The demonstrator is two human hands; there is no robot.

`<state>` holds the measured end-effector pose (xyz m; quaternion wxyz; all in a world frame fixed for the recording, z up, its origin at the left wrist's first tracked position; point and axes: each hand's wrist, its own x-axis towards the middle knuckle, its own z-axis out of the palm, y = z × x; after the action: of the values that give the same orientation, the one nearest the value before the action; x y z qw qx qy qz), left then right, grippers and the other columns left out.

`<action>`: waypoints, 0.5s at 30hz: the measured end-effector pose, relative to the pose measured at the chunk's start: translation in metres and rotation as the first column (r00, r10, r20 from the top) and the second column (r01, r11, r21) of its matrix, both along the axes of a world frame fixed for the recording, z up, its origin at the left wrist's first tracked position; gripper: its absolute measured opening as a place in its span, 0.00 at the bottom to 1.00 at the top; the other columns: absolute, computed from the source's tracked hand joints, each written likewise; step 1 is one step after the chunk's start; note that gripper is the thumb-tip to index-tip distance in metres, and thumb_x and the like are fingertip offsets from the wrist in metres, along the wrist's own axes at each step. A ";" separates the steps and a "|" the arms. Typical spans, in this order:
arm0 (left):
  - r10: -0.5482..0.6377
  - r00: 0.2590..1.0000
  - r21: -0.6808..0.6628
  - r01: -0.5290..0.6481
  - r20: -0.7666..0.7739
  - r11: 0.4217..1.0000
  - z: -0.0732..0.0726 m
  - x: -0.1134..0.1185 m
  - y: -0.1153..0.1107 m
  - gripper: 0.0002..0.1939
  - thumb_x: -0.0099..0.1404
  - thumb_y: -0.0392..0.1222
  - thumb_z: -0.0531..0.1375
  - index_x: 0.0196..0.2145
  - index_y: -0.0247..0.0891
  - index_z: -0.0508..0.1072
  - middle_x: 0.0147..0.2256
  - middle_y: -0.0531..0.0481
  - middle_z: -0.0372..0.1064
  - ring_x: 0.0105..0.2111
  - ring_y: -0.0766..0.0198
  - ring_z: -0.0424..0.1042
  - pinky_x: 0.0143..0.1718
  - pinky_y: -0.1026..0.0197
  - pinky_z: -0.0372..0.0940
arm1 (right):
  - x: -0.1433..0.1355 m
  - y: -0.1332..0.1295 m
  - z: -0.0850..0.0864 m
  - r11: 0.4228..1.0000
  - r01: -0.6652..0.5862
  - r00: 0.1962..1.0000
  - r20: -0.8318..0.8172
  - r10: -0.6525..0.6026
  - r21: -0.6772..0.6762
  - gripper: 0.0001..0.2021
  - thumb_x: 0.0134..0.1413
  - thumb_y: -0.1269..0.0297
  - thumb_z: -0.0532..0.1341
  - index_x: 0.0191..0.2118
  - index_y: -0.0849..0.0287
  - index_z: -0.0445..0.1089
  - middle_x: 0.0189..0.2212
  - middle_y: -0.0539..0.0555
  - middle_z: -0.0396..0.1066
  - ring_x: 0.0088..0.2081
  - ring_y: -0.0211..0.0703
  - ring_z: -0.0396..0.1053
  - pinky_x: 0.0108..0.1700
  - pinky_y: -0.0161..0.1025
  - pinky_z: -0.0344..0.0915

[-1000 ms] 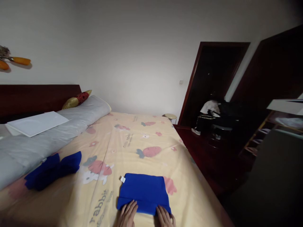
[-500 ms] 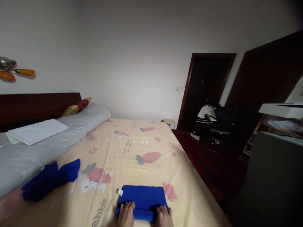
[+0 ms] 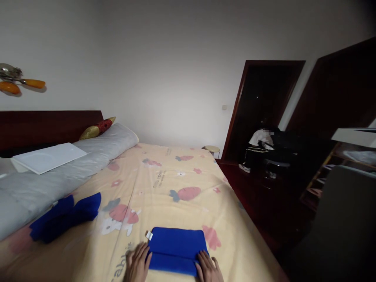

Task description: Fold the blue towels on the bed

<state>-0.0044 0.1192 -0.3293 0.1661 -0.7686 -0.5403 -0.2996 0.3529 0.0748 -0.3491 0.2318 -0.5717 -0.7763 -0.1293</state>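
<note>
Where the bed [image 3: 164, 184] meets the lower frame edge, a folded blue cloth [image 3: 176, 250]. Left hand [image 3: 137, 267] and right hand [image 3: 209, 269] flat at its near corners, fingers [image 3: 202, 259] spread, gripping nothing.

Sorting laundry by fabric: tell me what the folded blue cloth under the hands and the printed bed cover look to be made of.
Folded blue cloth: looks like soft matte fleece or microfibre, thick rounded fold, white sewn tag at a corner. Printed bed cover: likely thin woven cotton or a blend, flat matte surface with fine creases; exact fibre cannot be told.
</note>
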 end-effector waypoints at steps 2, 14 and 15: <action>-0.031 0.999 0.022 0.032 -0.031 0.999 0.004 0.021 -0.002 0.16 0.67 0.43 0.53 0.49 0.46 0.75 0.49 0.50 0.76 0.50 0.60 0.74 0.46 0.58 0.71 | -0.021 0.003 0.008 1.000 -0.011 1.000 0.002 0.011 0.009 0.18 0.63 0.56 0.53 0.55 0.48 0.69 0.53 0.51 0.71 0.53 0.47 0.70 0.50 0.42 0.67; -0.131 0.990 -0.248 0.114 -0.054 0.962 0.011 0.006 -0.002 0.19 0.69 0.51 0.52 0.56 0.52 0.69 0.57 0.54 0.68 0.56 0.60 0.69 0.53 0.56 0.66 | 0.039 -0.012 0.021 0.995 -0.031 0.999 0.026 0.034 -0.098 0.17 0.58 0.60 0.56 0.52 0.41 0.71 0.57 0.50 0.67 0.57 0.51 0.66 0.50 0.48 0.68; -0.099 0.994 -0.230 0.087 -0.043 0.969 0.012 0.006 -0.003 0.19 0.69 0.49 0.51 0.55 0.51 0.70 0.57 0.53 0.69 0.56 0.60 0.69 0.54 0.55 0.65 | 0.041 -0.014 0.025 0.996 0.007 1.000 0.029 -0.005 -0.088 0.18 0.59 0.60 0.55 0.53 0.42 0.69 0.58 0.51 0.65 0.58 0.52 0.65 0.51 0.50 0.67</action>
<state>0.0020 0.1160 -0.3173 0.0774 -0.8148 -0.5298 -0.2222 0.3941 0.0609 -0.3245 0.1946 -0.5819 -0.7828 -0.1039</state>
